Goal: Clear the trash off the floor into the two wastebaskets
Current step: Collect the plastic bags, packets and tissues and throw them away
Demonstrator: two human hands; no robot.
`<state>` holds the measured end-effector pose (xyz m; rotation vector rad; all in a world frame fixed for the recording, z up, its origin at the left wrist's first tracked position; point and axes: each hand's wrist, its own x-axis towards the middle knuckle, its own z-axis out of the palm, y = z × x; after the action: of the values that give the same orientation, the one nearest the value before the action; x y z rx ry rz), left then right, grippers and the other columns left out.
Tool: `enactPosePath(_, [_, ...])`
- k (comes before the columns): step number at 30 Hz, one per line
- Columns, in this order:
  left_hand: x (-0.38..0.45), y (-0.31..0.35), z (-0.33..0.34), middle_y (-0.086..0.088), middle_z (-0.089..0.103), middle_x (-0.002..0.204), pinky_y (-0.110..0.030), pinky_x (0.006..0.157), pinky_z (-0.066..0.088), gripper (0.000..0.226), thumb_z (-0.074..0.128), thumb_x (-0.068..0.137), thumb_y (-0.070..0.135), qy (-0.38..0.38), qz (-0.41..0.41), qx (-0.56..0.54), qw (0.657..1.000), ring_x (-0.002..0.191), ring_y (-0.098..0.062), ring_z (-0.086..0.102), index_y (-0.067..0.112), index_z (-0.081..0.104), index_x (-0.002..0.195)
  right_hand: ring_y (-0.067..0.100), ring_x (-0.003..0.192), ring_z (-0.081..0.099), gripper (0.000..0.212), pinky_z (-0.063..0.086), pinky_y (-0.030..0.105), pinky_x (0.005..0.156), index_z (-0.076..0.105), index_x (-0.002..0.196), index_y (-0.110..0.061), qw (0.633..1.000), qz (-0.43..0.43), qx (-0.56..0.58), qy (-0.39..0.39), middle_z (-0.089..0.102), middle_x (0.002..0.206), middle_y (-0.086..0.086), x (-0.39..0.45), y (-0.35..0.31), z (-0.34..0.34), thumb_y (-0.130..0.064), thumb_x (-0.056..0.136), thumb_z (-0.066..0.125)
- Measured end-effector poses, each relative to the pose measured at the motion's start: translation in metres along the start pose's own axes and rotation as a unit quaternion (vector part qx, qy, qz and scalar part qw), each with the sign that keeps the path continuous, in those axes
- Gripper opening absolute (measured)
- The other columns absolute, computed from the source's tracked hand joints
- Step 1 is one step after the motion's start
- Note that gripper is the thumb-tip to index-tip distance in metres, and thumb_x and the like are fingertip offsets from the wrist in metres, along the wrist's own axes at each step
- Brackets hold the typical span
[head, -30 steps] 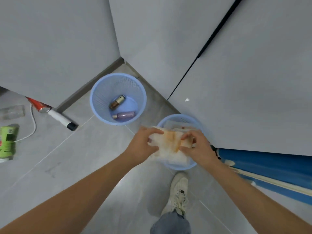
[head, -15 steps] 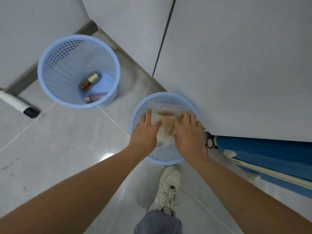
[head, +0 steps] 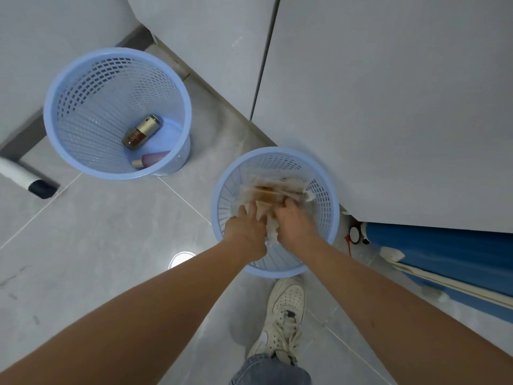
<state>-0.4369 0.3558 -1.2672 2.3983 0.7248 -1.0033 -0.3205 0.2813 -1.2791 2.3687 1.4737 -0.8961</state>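
Two hands in the near wastebasket (head: 331,226): left hand (head: 244,232) and right hand (head: 295,223) both push down on the stained paper wad (head: 270,191), fingers spread flat on it. Looks like pressing, not a closed grasp; right fingertips are blurred, so can't tell for sure if they pinch it. Wad sits inside the basket below the rim, bunched toward the far wall.

Far wastebasket (head: 58,87) stands apart to the left by the wall, holding a gold-capped bottle (head: 141,132) and a pink tube (head: 151,159).

Risks: light plastic basket could tip or slide on the floor (head: 111,232) if the push goes off-centre; springy paper may rise when let go; bits could cling to fingers and get pulled out on withdrawal.

Versus half a second ago: hands are deeper in the basket, wad pushed lower and flatter. A second ago the wad was held above the rim between both hands.
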Motion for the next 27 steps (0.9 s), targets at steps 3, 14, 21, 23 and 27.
enactPosePath(3, [0.015, 0.003, 0.002, -0.009, -0.001, 0.168, -0.042, 0.092, 0.049, 0.077, 0.057, 0.092, 0.035, -0.033, -0.018, -0.008, 0.999, 0.147, -0.034, 0.019, 0.023, 0.021, 0.159, 0.029, 0.118, 0.059, 0.036, 0.051, 0.041, 0.098, 0.065, 0.124, -0.016, 1.000, 0.001, -0.019, -0.019, 0.051, 0.133, 0.014, 0.010, 0.000, 0.006, -0.011, 0.088, 0.067])
enactPosePath(14, [-0.064, -0.003, -0.056, -0.009, 0.053, 0.124, -0.037, 0.083, 0.042, 0.031, 0.058, 0.091, 0.025, 0.142, 0.057, -0.063, 0.986, 0.117, -0.028, 0.050, 0.012, 0.062, 0.119, 0.030, 0.114, 0.058, 0.032, 0.053, 0.042, 0.082, 0.070, 0.109, -0.014, 0.991, 0.025, 0.051, 0.118, 0.068, 0.112, 0.004, -0.050, -0.022, -0.052, 0.000, 0.081, 0.062])
enactPosePath(21, [-0.180, -0.101, -0.054, -0.005, 0.055, 0.122, -0.042, 0.079, 0.049, 0.047, 0.053, 0.083, 0.023, 0.301, 0.075, -0.151, 0.938, 0.108, -0.028, 0.053, 0.016, 0.056, 0.129, 0.027, 0.098, 0.062, 0.032, 0.052, 0.043, 0.084, 0.074, 0.108, -0.012, 0.959, -0.062, 0.101, 0.258, 0.068, 0.106, 0.005, -0.097, -0.110, -0.116, -0.002, 0.085, 0.054])
enactPosePath(23, [-0.215, -0.149, -0.040, -0.003, 0.054, 0.116, -0.039, 0.076, 0.047, 0.046, 0.040, 0.081, 0.025, 0.315, 0.041, -0.165, 0.934, 0.104, -0.026, 0.052, 0.019, 0.058, 0.122, 0.024, 0.092, 0.059, 0.032, 0.050, 0.041, 0.077, 0.072, 0.107, -0.011, 0.955, -0.093, 0.101, 0.263, 0.065, 0.101, 0.004, -0.097, -0.158, -0.124, -0.009, 0.085, 0.049])
enactPosePath(27, [-0.282, -0.259, 0.017, -0.001, 0.057, 0.110, -0.038, 0.075, 0.049, 0.047, 0.033, 0.083, 0.030, 0.307, -0.039, -0.221, 0.925, 0.103, -0.025, 0.055, 0.019, 0.063, 0.117, 0.020, 0.084, 0.061, 0.020, 0.050, 0.038, 0.073, 0.070, 0.099, -0.017, 0.954, -0.149, 0.120, 0.229, 0.064, 0.090, -0.003, -0.088, -0.275, -0.117, -0.004, 0.087, 0.061])
